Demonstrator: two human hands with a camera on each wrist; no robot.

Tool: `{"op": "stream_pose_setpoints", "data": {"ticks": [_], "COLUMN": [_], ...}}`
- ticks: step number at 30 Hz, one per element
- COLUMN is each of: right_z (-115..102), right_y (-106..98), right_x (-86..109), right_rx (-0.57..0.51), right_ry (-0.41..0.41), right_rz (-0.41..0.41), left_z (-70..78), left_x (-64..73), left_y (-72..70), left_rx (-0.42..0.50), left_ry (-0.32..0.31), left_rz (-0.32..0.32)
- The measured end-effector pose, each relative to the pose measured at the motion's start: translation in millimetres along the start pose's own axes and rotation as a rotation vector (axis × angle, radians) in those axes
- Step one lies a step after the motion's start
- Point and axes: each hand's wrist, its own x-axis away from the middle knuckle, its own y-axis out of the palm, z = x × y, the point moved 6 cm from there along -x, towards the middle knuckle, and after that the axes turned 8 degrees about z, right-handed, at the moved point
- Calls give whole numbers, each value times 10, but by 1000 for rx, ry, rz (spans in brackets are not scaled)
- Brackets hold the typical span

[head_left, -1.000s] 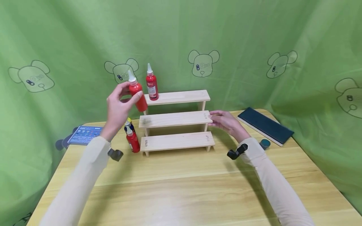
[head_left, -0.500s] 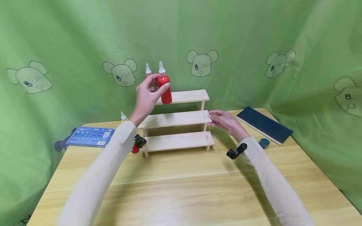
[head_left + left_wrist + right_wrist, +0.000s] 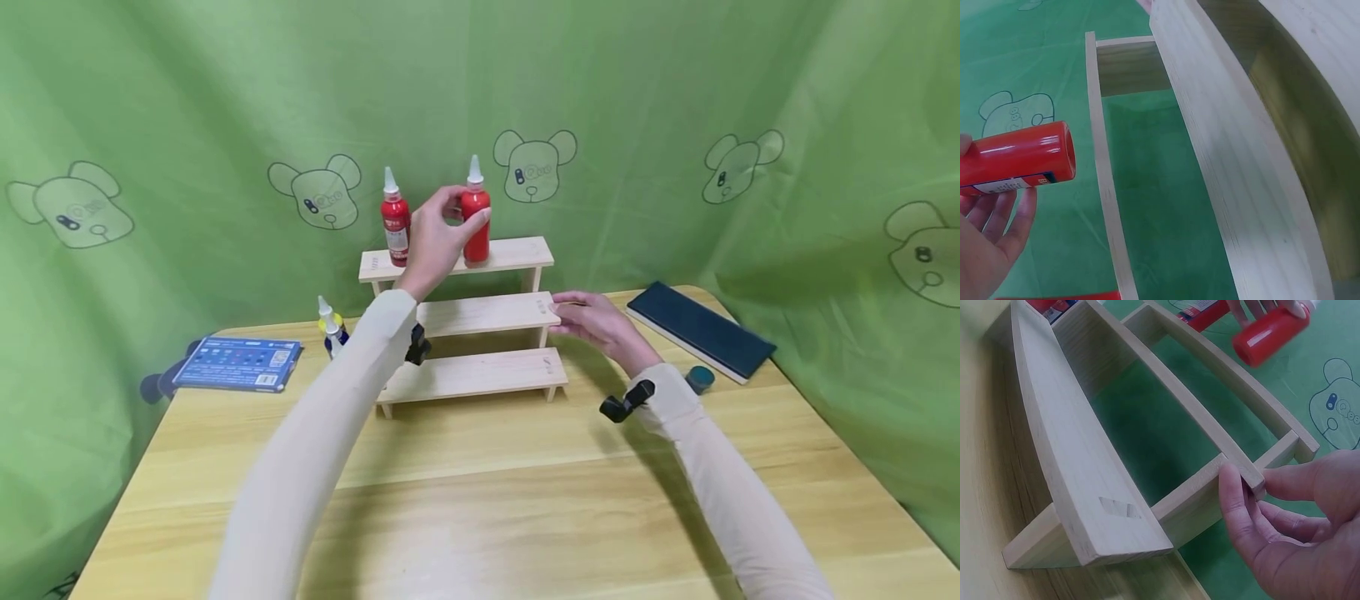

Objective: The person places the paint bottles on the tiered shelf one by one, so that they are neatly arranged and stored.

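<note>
My left hand (image 3: pixel 433 237) grips a red squeeze bottle (image 3: pixel 477 229) with a white nozzle cap, upright over the top tier of a three-tier wooden stand (image 3: pixel 480 371). In the left wrist view the base of this bottle (image 3: pixel 1019 156) is apart from the top board. A matching red bottle (image 3: pixel 394 223) stands at the left end of that tier, partly behind my left hand. My right hand (image 3: pixel 596 325) pinches the right end of the middle board (image 3: pixel 1179 394) between thumb and fingers.
Left of the stand, bottles with white nozzles (image 3: pixel 327 321), one yellow and one dark blue, are partly hidden by my left sleeve. A blue printed card (image 3: pixel 236 364) lies further left. At right are a dark green book (image 3: pixel 701 331) and a small teal-lidded jar (image 3: pixel 701 379).
My left hand has carried the red bottle rightward, from left of the stand past the standing bottle to over the middle of the top tier. My right hand has stayed on the middle board.
</note>
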Motion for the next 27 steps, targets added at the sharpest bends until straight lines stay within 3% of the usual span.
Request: {"op": "stream_pose_setpoints", "data": {"ticks": [14,27], "right_z": [-8,8], "right_y": [-11,-27], "right_x": [7,14], "right_rx": [-8,8], "right_ry": [-7,4], "right_rz": [0,3], "left_z": [-119,-87], "left_x": [-59,-55], "left_y": [167,196], "left_rx": [-18,-47], "left_ry": [-30,-56], "left_rz": [55,-32]}}
